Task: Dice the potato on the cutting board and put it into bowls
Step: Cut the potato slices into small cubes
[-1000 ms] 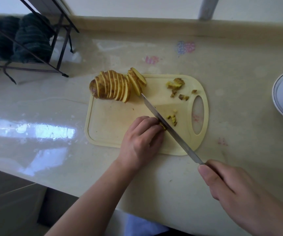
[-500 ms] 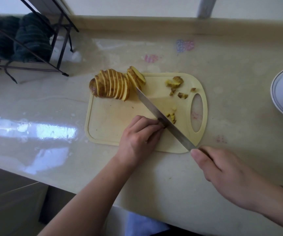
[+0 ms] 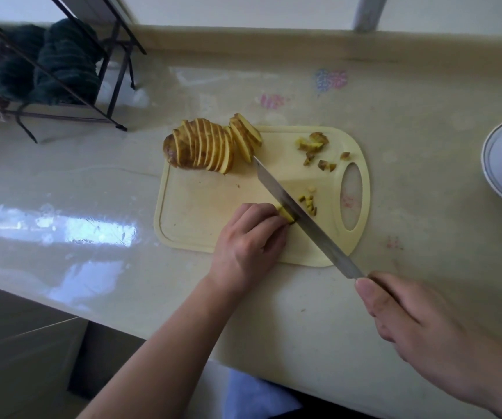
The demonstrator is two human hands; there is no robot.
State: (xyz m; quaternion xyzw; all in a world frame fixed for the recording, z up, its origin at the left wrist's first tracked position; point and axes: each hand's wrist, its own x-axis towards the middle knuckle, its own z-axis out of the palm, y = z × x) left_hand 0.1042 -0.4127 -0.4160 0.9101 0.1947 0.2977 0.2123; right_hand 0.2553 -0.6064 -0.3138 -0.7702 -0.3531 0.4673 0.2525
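Potato strip (image 3: 286, 217) lies on the cutting board (image 3: 201, 207), pinched under the fingertips of your left hand (image 3: 248, 244), which sits at 7 o'clock from it. Your right hand (image 3: 425, 337) grips the knife (image 3: 301, 220); the blade runs from 11 to 5 o'clock, touching the strip's right end, across its long axis. The sliced potato (image 3: 204, 148) waits at 11 o'clock.
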